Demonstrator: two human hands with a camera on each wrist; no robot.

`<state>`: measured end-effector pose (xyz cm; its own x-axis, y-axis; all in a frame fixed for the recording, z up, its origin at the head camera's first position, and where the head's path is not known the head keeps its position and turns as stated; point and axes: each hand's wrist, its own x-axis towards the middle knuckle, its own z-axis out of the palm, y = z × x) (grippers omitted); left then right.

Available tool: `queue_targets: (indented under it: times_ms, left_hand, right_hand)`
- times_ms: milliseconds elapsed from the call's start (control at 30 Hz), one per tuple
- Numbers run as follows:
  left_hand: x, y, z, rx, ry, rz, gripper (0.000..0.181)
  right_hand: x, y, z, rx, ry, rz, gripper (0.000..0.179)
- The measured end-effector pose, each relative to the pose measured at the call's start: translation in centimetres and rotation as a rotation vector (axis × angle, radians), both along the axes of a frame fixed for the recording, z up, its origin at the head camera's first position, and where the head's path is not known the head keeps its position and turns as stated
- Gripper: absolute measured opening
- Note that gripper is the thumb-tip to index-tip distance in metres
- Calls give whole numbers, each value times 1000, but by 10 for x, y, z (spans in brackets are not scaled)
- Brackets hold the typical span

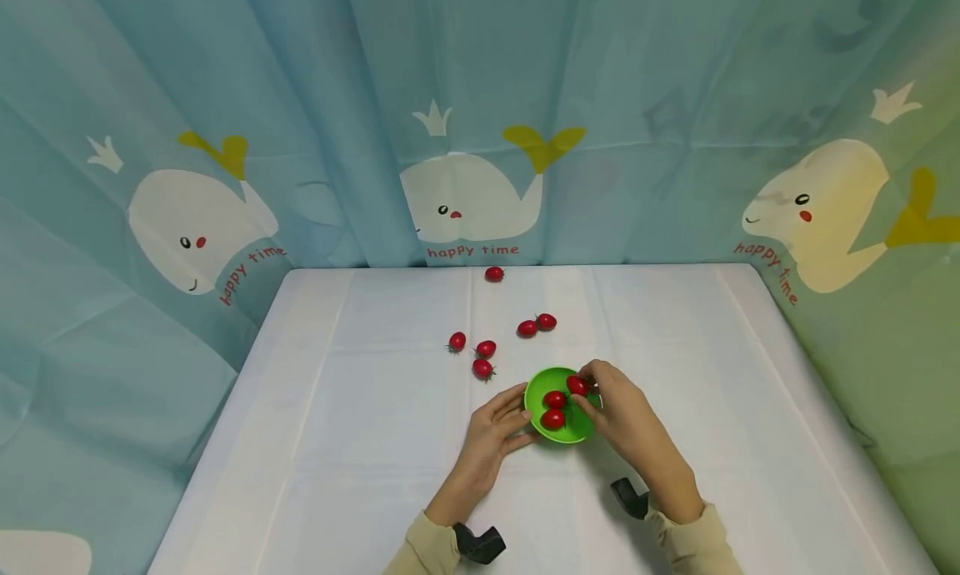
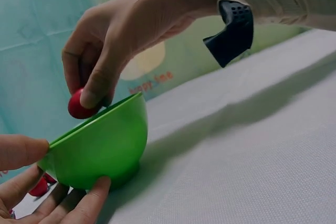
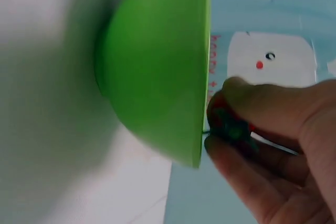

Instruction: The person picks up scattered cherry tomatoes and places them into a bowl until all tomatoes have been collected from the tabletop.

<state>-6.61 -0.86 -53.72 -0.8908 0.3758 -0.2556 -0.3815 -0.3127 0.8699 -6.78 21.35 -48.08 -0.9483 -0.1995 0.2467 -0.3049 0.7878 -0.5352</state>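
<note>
A green bowl [image 1: 573, 432] stands on the white table, two red cherry tomatoes [image 1: 553, 419] lying inside it. My left hand [image 1: 487, 437] grips the bowl from its left side. In the left wrist view its thumb [image 2: 23, 151] is at the rim and the fingers spread against the lower wall. Over the bowl's right rim, my right hand [image 1: 618, 408] pinches another cherry tomato [image 2: 81, 106] between thumb and fingers. The right wrist view shows that tomato's green stem end [image 3: 231, 127] close beside the rim; the bowl's inside is hidden there.
Several loose cherry tomatoes lie beyond the bowl: a group [image 1: 483, 368] at its upper left, a touching pair [image 1: 527, 329] behind it, and a single tomato [image 1: 494, 274] at the table's back edge. A blue curtain [image 1: 630, 192] with printed whales hangs behind the table.
</note>
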Motion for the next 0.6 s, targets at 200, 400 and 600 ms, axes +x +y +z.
queue_targets:
  times_ms: [200, 400, 600]
  left_hand:
    - [-2, 1, -1, 9, -8, 9, 55]
    - [-2, 2, -2, 7, -14, 18, 54]
    - [1, 3, -2, -3, -4, 24, 54]
  right_hand:
    - [7, -14, -5, 156, 118, -49, 34]
    - [9, -26, -12, 282, 115, -80, 36]
    - [10, -34, -14, 318, 99, -89, 34]
